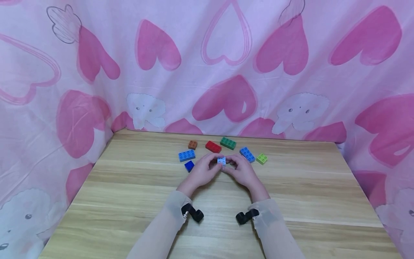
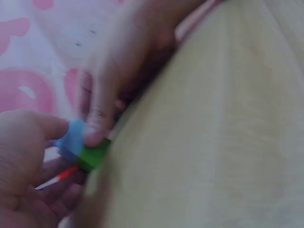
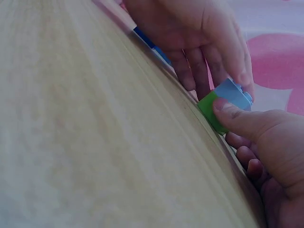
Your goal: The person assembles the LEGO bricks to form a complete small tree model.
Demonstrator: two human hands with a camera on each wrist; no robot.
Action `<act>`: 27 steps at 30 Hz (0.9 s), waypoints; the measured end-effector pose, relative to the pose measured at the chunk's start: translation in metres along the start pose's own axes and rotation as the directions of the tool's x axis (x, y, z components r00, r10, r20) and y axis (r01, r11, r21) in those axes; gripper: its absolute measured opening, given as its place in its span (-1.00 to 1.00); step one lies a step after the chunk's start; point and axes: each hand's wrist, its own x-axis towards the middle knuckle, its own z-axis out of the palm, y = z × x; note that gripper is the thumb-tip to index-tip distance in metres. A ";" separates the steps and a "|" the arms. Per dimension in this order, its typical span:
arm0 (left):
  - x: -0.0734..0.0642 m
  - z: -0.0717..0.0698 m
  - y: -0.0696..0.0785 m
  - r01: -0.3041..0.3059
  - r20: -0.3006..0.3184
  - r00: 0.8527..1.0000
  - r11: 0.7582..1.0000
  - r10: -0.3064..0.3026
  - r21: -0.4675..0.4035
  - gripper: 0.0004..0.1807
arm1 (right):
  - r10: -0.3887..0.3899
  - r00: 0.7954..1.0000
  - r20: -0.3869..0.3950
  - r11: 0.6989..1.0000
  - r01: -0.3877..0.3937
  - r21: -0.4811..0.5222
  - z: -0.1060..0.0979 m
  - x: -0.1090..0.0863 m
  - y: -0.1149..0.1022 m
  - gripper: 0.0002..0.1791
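Observation:
A light blue building brick is stacked on a green building brick, low over the table between both hands. My left hand holds the light blue brick from the left, its thumb at the side in the left wrist view. From the right, my right hand pinches the stack, its thumb lying across the seam where the two colours meet. Fingers hide the far sides of both bricks. Studs show on top of the light blue one.
Around the hands on the wooden table lie a brown brick, a red brick, a dark green brick, a lime brick and several blue bricks. A pink heart-patterned curtain borders the table's back and sides.

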 end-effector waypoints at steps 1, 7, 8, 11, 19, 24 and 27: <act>-0.001 -0.003 0.001 -0.004 0.015 1.000 1.000 0.004 0.009 -0.61 | 0.000 1.000 0.001 1.000 0.000 0.003 0.000 0.000 -0.001 -0.57; -0.006 -0.025 0.011 -0.006 0.067 0.998 1.000 0.005 0.014 -0.54 | 0.016 1.000 -0.001 1.000 -0.016 0.021 0.000 0.000 0.000 -0.58; -0.007 -0.029 0.013 -0.001 0.069 0.998 1.000 0.000 0.014 -0.53 | 0.021 1.000 -0.002 0.999 -0.021 0.026 0.000 0.000 0.000 -0.58; -0.010 -0.044 0.016 0.005 0.068 0.998 1.000 -0.006 0.014 -0.54 | 0.029 1.000 -0.003 0.999 -0.029 0.031 0.000 -0.001 0.000 -0.56; -0.019 -0.090 0.011 0.027 0.092 0.995 0.999 -0.031 0.045 -0.59 | 0.046 0.999 0.004 0.998 -0.046 0.035 0.001 0.000 0.000 -0.54; -0.028 -0.115 0.003 0.092 0.099 0.990 0.994 -0.097 0.055 -0.57 | 0.030 1.000 -0.001 0.999 -0.030 0.039 0.001 0.000 0.001 -0.54; -0.032 -0.126 -0.004 0.122 0.091 0.988 0.992 -0.125 0.039 -0.52 | 0.029 1.000 0.001 0.999 -0.029 0.044 0.001 -0.001 0.000 -0.53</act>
